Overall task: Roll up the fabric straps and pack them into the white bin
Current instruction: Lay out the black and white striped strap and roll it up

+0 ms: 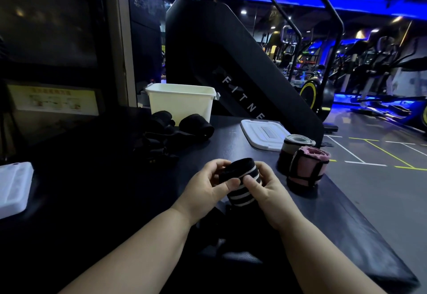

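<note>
A black strap with white stripes (pixel 240 179) is partly wound into a roll above the dark table (pixel 97 178). My left hand (pixel 205 187) grips the roll from the left and my right hand (pixel 263 189) pinches it from the right; the loose end trails down toward me. The white bin (pixel 182 103) stands open at the table's far side. A rolled pink and black strap (pixel 308 168) and a rolled grey one (pixel 293 148) stand at the right edge. A heap of black straps (pixel 171 131) lies in front of the bin.
The bin's white lid (pixel 263 133) lies flat to the right of the bin. Another white lid or tray (pixel 13 187) sits at the table's left edge. A black fitness machine (pixel 231 74) rises behind the table. The table's right edge drops to the gym floor.
</note>
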`<act>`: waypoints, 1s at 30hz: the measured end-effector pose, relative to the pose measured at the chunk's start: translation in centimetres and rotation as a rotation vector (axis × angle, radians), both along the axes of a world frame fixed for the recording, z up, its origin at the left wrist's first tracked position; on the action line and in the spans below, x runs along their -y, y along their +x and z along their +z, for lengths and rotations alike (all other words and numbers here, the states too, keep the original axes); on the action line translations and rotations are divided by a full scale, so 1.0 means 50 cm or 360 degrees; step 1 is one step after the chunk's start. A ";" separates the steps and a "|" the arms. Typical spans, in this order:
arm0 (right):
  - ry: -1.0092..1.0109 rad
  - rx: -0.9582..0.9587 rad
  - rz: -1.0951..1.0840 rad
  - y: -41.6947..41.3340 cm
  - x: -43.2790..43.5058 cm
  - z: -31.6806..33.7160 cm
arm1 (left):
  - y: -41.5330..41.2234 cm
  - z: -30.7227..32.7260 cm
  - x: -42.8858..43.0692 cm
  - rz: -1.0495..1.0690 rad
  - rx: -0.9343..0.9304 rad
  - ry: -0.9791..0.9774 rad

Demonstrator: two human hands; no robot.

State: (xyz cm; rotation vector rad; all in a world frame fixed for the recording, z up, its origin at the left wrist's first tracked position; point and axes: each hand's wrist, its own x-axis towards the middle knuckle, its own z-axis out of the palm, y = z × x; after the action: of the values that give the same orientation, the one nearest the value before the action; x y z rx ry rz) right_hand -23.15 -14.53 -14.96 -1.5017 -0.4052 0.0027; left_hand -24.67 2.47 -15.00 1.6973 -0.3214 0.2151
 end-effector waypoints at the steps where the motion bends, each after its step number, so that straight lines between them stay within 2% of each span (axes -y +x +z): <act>1: -0.0015 -0.0011 -0.0001 0.000 0.001 0.001 | 0.000 -0.001 0.001 -0.0002 0.0000 -0.0036; 6: 0.0035 -0.0065 0.0003 -0.007 0.000 0.008 | 0.004 0.001 0.000 -0.0068 -0.0102 -0.0448; 8: 0.0059 -0.0066 0.0008 -0.009 -0.003 0.009 | 0.005 0.001 0.000 -0.0157 -0.0146 -0.0518; 16: 0.0037 0.0044 -0.0121 -0.015 0.000 0.014 | 0.009 -0.002 -0.007 -0.0008 0.0042 -0.0216; 21: 0.0057 0.0111 -0.0266 -0.009 0.002 0.013 | 0.007 -0.005 -0.007 0.0020 0.0049 -0.0176; 25: 0.0057 0.0159 -0.0329 -0.002 0.007 0.004 | 0.015 -0.007 -0.007 0.0167 0.0012 0.0018; 30: -0.0233 0.0296 -0.0368 0.003 0.008 -0.001 | 0.019 -0.008 -0.002 0.0123 -0.0115 -0.0082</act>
State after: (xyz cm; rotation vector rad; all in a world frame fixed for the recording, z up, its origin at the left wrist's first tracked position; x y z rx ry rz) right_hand -23.01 -14.91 -15.01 -1.6927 -0.3844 -0.2972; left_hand -23.70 2.58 -15.43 1.6639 -0.1955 0.2167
